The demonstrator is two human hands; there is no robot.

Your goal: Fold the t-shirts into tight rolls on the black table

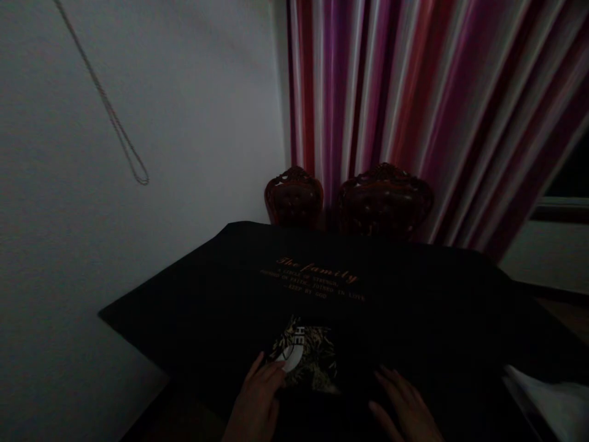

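Observation:
A flat, roughly square piece with a leafy dark-and-tan pattern (pixel 317 359) lies on the black tabletop cover (pixel 221 288), close to me. White letters reading "HE" and a white curved shape show on its left part; the dim light hides whether it is cloth or a packet. My left hand (pixel 258 396) rests at its left edge, fingers stretched out and fingertips touching the white curve. To the right of the piece, apart from it, my right hand (pixel 405 405) is held low over the cover, with thumb and fingers spread and nothing in them.
Gold lettering headed "The family" (pixel 317 270) is printed on the cover. A white crumpled item (pixel 552 396) lies at the right front. Behind the table stand two carved chairs (pixel 294 196), before a striped curtain (pixel 368 80). A looped cord (pixel 110 110) hangs along the left wall.

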